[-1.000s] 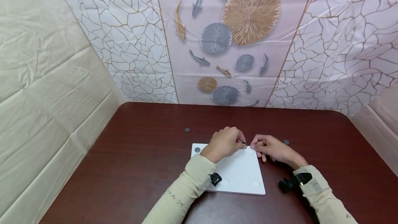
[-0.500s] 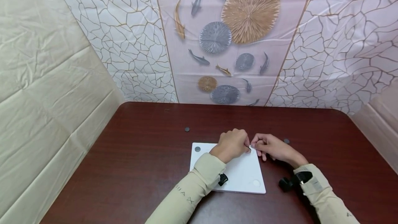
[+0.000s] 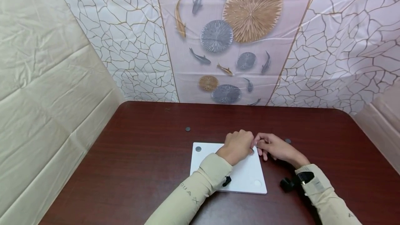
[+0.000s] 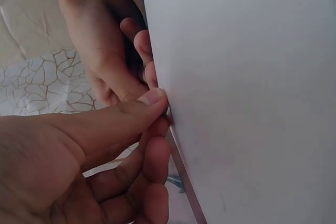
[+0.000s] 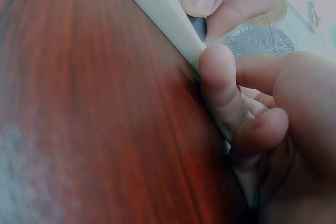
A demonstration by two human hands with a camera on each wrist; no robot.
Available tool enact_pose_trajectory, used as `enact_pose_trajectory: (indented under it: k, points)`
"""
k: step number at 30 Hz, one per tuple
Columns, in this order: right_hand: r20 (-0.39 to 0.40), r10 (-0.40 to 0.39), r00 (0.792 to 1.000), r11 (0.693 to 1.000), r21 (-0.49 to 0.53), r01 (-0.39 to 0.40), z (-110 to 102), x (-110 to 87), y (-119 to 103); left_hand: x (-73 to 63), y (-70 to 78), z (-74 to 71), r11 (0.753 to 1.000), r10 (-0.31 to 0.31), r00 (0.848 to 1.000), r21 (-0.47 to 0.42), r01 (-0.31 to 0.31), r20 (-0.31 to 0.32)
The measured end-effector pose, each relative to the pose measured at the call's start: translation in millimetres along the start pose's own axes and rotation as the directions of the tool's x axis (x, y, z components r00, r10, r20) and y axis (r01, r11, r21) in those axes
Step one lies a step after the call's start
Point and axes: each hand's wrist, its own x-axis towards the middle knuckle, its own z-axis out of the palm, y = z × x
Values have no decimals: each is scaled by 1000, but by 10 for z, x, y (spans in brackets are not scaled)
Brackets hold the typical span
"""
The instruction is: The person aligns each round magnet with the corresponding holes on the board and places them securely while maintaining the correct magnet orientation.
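The left hand (image 3: 236,148) is pinching a dark disc (image 5: 198,27) at the far right corner of the white board (image 3: 243,178); the right hand (image 3: 274,148) is touching it, grip unclear; one seated disc (image 3: 198,149) is filling the far left; two loose discs (image 3: 188,129) are lying on the table (image 3: 150,148); the near right recess (image 3: 257,183) is gaping.

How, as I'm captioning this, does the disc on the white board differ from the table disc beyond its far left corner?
The board disc sits at the far left corner of the white board; the table disc lies on the brown table. The board disc looks lighter grey, the table disc darker. Both are round.
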Motion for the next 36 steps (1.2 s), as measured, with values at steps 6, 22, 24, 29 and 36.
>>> enact_pose_trajectory:
  k: [6,22,24,29,36]
  points:
    - [4,-16,1000,1000,-5,16,3,-4,1,-21,30,14,998,28,999,51,-26,-29]
    - [22,-30,999,999,30,30,9,-13,5,-133,155,51,902,171,984,411,-133,-57]
    - [30,-39,999,999,36,38,10,-15,15,-136,140,57,904,177,983,403,-143,-48]
    - [55,-52,997,998,49,49,4,-26,22,-116,47,9,964,129,991,237,-121,-20]
    - [69,-46,997,998,38,44,-16,-10,-2,-83,-137,-164,998,55,997,-10,-54,61]
